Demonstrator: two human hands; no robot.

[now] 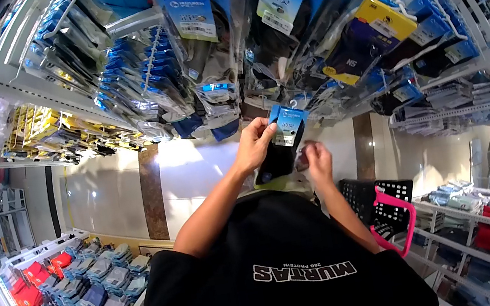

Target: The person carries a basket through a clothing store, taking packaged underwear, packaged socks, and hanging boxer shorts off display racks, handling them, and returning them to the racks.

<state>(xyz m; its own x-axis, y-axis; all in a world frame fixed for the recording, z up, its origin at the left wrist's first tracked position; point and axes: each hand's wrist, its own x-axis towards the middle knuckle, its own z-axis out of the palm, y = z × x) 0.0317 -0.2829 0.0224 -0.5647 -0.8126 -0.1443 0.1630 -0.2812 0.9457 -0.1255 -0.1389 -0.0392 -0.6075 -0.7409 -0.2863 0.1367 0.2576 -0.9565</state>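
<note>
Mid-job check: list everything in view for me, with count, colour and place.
Held pack: 1, blue and black, centre
Dark item: 1, dark, just right of it, too blurred to identify
Blue-card packs: many, blue tops, hanging along the top
Yellow pack: 1, yellow and purple, upper right
Yellow packs: many, yellow, left
Folded packs: many, grey-blue, lower left
Red packs: several, red, lower left and right
Basket: 1, black and pink, lower right
Racks: several, white, all around
Floor: white, brown strips, middle
Shirt: 1, black, bottom
Left hand: 1, gripping pack
Right hand: 1, blurred, at dark item
</note>
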